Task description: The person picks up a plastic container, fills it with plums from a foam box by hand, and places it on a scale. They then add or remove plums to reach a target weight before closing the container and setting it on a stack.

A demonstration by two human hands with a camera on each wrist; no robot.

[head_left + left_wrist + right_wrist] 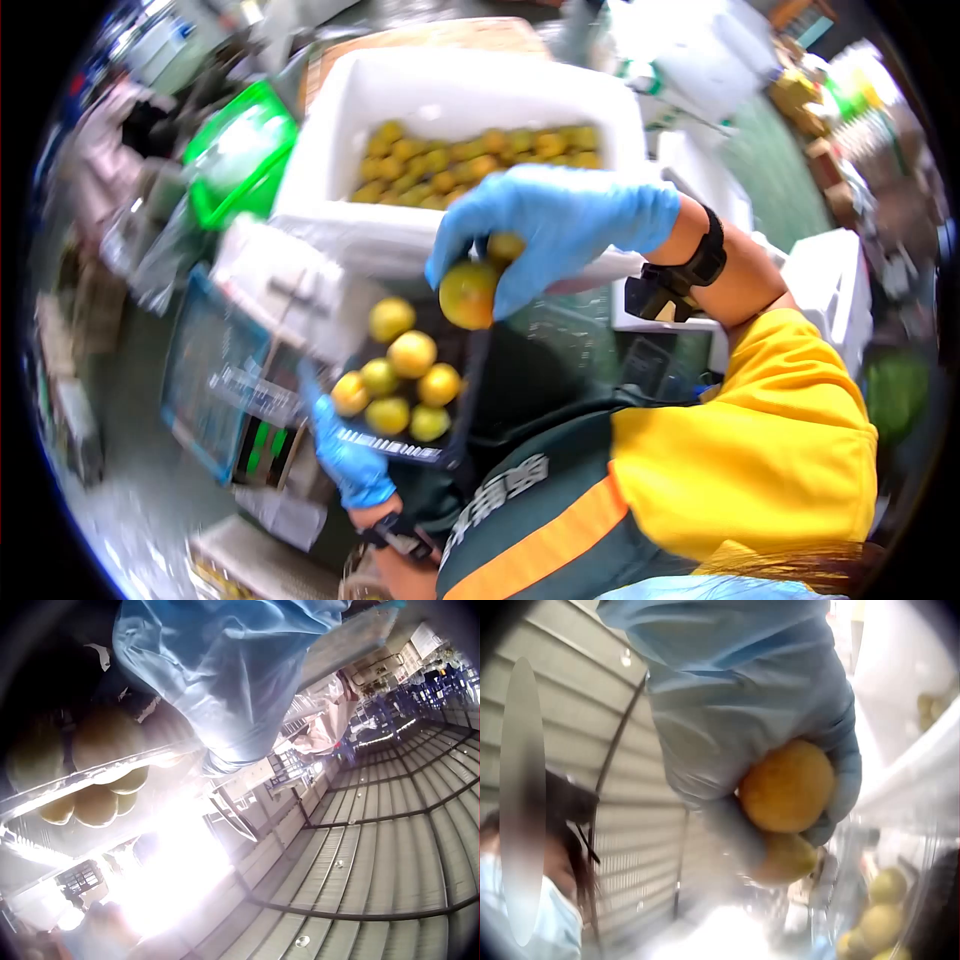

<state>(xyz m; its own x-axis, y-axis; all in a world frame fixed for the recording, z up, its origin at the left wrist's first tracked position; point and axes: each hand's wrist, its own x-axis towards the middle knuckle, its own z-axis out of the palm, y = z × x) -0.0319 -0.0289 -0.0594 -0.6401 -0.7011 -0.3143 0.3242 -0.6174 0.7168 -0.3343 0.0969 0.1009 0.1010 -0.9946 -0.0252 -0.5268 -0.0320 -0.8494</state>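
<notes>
Two round yellow-orange fruits (789,786) are gripped between the curled fingers and thumb of my right hand (550,225), which wears a blue glove. In the head view, this hand is raised between a white foam box (300,190) of similar fruits (440,165) and a dark plastic tray (462,425). Several fruits (411,354) lie loose in that tray. My left hand (350,460), also gloved in blue, holds the tray at its near left corner. The left wrist view shows the glove close by the tray's rim, with its fingertips hidden.
Left of the foam box stands a bright green basket (205,200) lined with plastic. A blue-framed panel (215,370) leans at the left below it. More white foam boxes (825,290) stand at the right, beside the sleeve. Bags and cartons crowd both sides.
</notes>
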